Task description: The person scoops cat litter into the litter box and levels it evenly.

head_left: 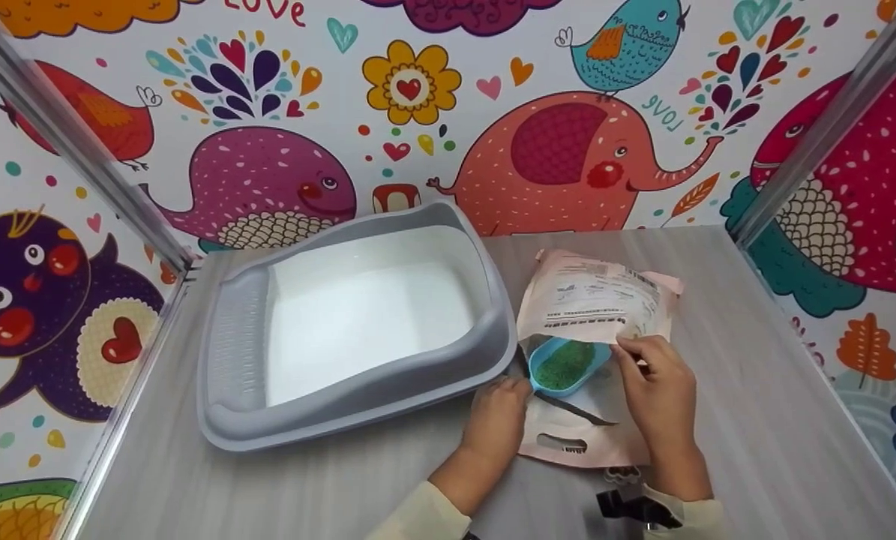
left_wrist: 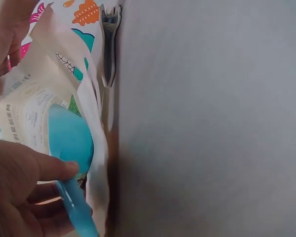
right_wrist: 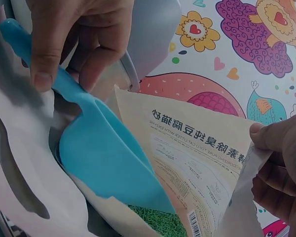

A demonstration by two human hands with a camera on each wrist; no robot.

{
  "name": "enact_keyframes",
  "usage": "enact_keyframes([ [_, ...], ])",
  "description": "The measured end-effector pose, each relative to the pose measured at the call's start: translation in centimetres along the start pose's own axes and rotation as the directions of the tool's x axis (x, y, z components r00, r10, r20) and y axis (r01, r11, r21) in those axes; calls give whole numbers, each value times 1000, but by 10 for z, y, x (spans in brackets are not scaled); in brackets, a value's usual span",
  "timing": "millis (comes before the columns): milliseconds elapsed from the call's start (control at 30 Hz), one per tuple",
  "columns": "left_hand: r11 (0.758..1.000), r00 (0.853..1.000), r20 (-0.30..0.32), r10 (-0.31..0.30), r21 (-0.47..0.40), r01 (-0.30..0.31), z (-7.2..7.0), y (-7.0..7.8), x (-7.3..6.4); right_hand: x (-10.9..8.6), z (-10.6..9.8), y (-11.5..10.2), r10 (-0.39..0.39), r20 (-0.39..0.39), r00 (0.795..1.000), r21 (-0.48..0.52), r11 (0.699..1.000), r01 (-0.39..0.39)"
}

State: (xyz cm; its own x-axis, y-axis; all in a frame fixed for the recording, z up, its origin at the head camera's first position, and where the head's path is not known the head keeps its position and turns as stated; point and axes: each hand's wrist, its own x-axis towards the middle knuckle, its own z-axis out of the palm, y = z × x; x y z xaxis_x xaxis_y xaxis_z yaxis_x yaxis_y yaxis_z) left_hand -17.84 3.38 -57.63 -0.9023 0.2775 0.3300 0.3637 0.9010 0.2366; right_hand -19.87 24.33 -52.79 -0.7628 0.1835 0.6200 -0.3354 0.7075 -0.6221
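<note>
My left hand point(head_left: 496, 424) grips the handle of a light-blue scoop point(right_wrist: 106, 153), with the thumb along it in the left wrist view. Green cat litter pellets point(head_left: 566, 365) fill the scoop's bowl in the head view. That bowl sits at the torn mouth of a pale pink cat litter bag point(head_left: 567, 289), lying on the table. More green pellets point(right_wrist: 160, 219) show below the scoop in the right wrist view. Between thumb and fingers, my right hand point(head_left: 661, 394) pinches the bag's upper edge and holds the mouth apart. The bag's deeper inside is hidden.
Left of the bag stands a grey litter box point(head_left: 230, 345) with a white inside, its near right corner close to my left hand. A small cat-shaped piece point(left_wrist: 109, 47) lies by the bag's near end. Printed walls point(head_left: 410, 165) border the table point(head_left: 755, 420).
</note>
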Motion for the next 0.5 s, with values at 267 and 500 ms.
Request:
enact_keyframes([
  [267, 999, 999, 24, -26, -36, 27, 0, -4, -6, -2, -1, 0, -14, 9, 1000, -10, 1000, 14],
  [500, 993, 997, 47, -66, -92, 70, 0, -7, -13, -1, -1, 0, 0, 20, 1000, -3, 1000, 1],
])
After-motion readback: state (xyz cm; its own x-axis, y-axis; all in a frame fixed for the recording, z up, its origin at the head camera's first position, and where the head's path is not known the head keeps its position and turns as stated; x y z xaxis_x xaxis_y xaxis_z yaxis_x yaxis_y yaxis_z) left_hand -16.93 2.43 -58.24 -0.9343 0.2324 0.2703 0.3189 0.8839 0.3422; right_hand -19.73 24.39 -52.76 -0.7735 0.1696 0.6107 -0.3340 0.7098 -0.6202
